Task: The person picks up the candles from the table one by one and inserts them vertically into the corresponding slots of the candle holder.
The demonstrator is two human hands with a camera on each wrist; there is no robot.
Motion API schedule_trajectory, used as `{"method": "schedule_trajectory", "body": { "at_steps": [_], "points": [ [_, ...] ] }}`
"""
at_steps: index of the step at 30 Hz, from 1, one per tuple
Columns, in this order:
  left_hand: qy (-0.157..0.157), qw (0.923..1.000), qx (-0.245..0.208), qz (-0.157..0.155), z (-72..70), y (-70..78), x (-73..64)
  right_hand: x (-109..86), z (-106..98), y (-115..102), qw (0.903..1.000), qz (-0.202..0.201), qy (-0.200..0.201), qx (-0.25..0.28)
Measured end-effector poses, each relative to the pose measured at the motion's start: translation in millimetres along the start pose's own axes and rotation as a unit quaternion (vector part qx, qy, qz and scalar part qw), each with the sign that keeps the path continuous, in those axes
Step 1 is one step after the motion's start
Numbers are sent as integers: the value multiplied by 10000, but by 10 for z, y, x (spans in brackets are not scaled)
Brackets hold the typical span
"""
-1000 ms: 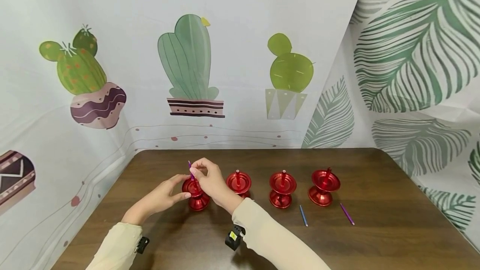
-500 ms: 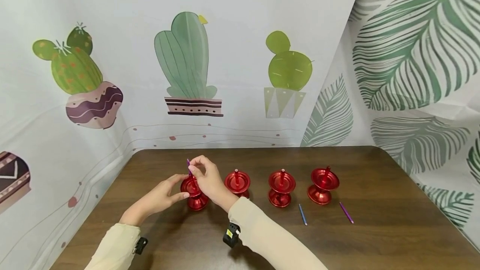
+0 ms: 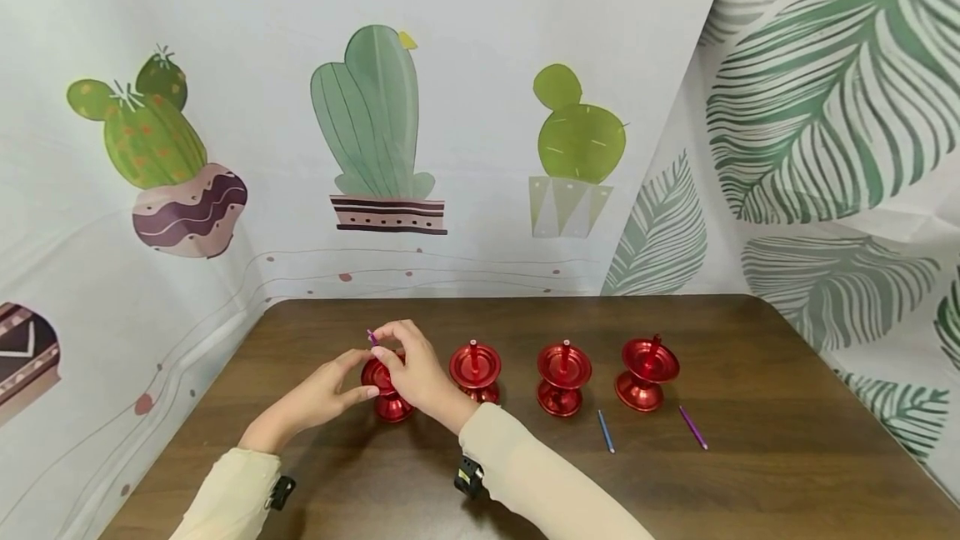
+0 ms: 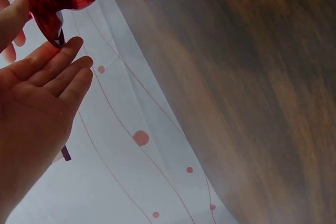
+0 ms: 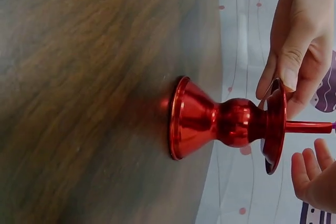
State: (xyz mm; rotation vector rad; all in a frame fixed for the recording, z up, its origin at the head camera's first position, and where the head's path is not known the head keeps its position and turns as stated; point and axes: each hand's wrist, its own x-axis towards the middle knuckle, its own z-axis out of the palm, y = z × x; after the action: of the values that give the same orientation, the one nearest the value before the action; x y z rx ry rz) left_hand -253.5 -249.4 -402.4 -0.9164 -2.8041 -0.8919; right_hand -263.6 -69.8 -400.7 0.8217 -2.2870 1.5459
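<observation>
At the left end of a row, a shiny red candle holder [image 3: 393,408] stands upright, its dish partly behind the hands. My left hand [image 3: 315,390] holds the dish by its rim; the right wrist view shows the thumb [image 5: 290,74] on the edge and fingers below. A thin purple candle [image 3: 372,338] is pinched between my right thumb and fingers, over that dish. From the right wrist, the holder's red tube [image 5: 310,127] has a sliver of purple at its tip. My right hand [image 3: 422,369] hides the candle's lower part in the head view.
To the right stand three more red candle holders: one beside my right hand [image 3: 476,367], one mid-table [image 3: 564,373] and one farther right [image 3: 649,367]. A blue candle [image 3: 606,432] and a purple candle [image 3: 693,428] lie in front. A printed cloth [image 3: 487,148] hangs behind the brown table [image 3: 750,490].
My right hand has come down slightly, and the purple candle's top stands lower over the dish. My left hand stays at the rim.
</observation>
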Motion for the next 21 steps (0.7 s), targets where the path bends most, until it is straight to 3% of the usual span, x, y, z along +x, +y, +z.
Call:
{"method": "schedule_trajectory", "body": {
  "at_steps": [9, 21],
  "points": [
    [30, 10000, 20, 43, 18, -6, 2, 33, -13, -50, 9980, -149, 613, -93],
    [-10, 9999, -103, -23, 7, -16, -1, 29, -23, -25, 9977, -205, 597, -242]
  ]
}}
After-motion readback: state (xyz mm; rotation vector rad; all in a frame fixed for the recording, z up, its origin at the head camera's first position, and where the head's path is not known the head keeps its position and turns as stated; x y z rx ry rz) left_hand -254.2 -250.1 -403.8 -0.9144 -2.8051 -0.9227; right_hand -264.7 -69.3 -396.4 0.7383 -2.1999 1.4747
